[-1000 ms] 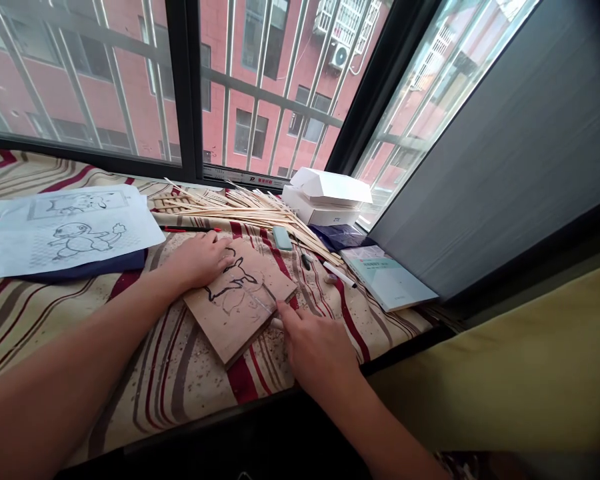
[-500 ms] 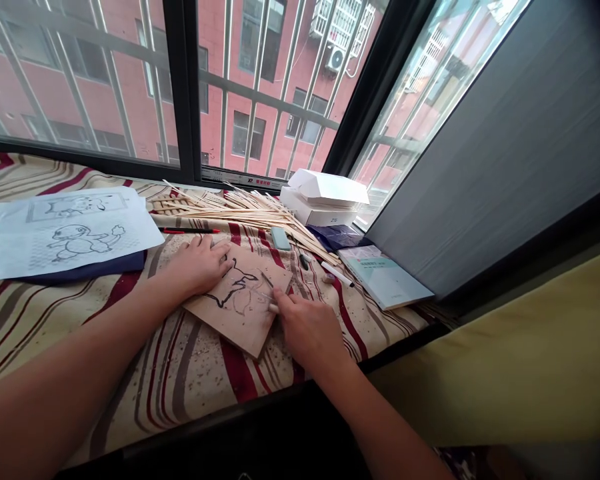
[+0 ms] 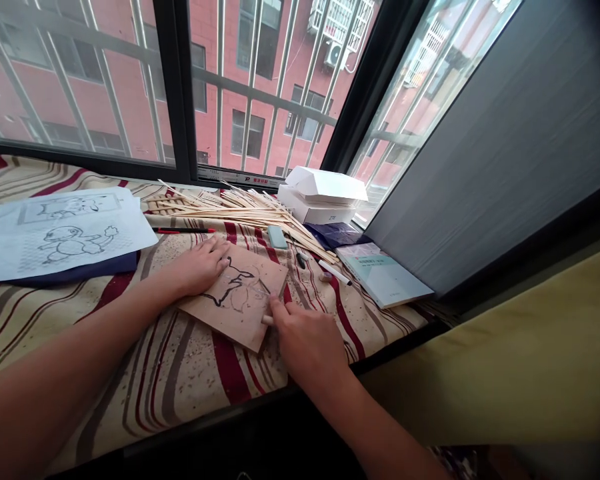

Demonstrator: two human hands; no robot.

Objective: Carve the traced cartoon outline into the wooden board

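Note:
A square wooden board [image 3: 240, 327] lies tilted across the striped cloth, with dark outlines drawn or carved on its face. My left hand [image 3: 205, 265] rests on the board's upper left edge, fingers stretched out flat over it. At the right edge, my right hand [image 3: 307, 337] is closed around a carving tool [image 3: 267, 321]. The pale end of its handle pokes out beside the fingers, and a thin dark shaft seems to reach over the board; its tip is hard to make out. Crumbs and small chips are scattered over the cloth and board.
Drawing sheets [image 3: 75, 243] lie at left, near a red-and-black pen [image 3: 185, 231]. Behind the board are thin wooden sticks [image 3: 240, 210], a white box [image 3: 325, 197] and a pale blue eraser-like block [image 3: 277, 237]. A white marker [image 3: 335, 272] and a book [image 3: 387, 277] lie right.
My right hand has shifted slightly down toward me with the carving tool, showing the handle's end lower. My left hand stays on the board. The whole view has moved a little.

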